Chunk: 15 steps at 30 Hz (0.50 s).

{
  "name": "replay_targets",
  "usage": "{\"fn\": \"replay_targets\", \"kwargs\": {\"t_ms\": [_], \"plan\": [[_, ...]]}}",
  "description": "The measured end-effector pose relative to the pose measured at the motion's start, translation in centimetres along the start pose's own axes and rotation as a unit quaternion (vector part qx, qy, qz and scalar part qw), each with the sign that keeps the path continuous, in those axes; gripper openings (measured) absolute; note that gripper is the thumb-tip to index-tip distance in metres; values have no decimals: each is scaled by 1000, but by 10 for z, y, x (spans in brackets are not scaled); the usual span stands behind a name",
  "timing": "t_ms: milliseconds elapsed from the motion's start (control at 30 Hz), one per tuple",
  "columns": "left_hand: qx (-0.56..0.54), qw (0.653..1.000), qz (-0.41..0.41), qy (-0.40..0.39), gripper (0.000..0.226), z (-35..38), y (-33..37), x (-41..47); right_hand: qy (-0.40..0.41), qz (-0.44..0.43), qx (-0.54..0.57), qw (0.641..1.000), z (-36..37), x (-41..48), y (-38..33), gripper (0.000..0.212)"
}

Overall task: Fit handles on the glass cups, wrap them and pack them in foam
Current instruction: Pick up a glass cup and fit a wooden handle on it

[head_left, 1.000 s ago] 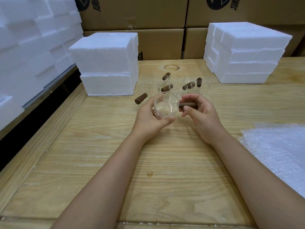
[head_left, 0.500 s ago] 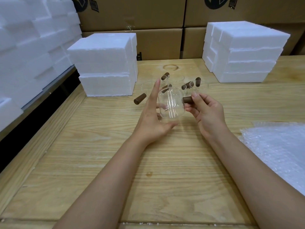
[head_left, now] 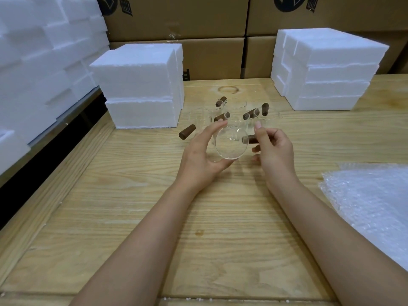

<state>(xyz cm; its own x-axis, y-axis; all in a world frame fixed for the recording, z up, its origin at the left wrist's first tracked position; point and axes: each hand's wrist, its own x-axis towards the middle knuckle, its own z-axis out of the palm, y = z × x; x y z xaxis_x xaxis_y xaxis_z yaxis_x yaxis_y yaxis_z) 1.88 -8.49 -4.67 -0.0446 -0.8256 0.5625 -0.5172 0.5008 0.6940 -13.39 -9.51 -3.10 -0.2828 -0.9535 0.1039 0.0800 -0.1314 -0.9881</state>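
A clear glass cup (head_left: 231,142) is held above the wooden table (head_left: 220,206), its round mouth turned toward me. My left hand (head_left: 202,154) cups it from the left and below, fingers curled round its wall. My right hand (head_left: 272,149) pinches the brown wooden handle (head_left: 249,139) that sticks out of the cup's right side. Behind stand several more glass cups with brown handles (head_left: 250,113). One brown handle (head_left: 187,132) points out to the left of the group. A sheet of bubble wrap (head_left: 371,206) lies at the right.
Two stacks of white foam blocks stand on the table, one at back left (head_left: 141,89) and one at back right (head_left: 326,69). More foam is piled along the left (head_left: 33,51). Cardboard boxes (head_left: 176,23) line the back.
The cup was turned in my hands from upright to mouth toward me. My left fingers, stretched up half a second ago, now curl round the glass again.
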Motion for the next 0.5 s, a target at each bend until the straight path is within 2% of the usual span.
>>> {"fn": "replay_targets", "kwargs": {"t_ms": [133, 333, 500], "plan": [[-3, 1000, 7, 7, 69, 1, -1, 0, -4, -53, -51, 997, 8, -8, 3, 37], [46, 998, 43, -6, 69, 2, 3, -4, -19, -19, -80, 996, 13, -10, 7, 46], [66, 997, 40, -7, 67, 3, 7, -5, -74, -12, -114, 991, 16, -11, 9, 49]]}}
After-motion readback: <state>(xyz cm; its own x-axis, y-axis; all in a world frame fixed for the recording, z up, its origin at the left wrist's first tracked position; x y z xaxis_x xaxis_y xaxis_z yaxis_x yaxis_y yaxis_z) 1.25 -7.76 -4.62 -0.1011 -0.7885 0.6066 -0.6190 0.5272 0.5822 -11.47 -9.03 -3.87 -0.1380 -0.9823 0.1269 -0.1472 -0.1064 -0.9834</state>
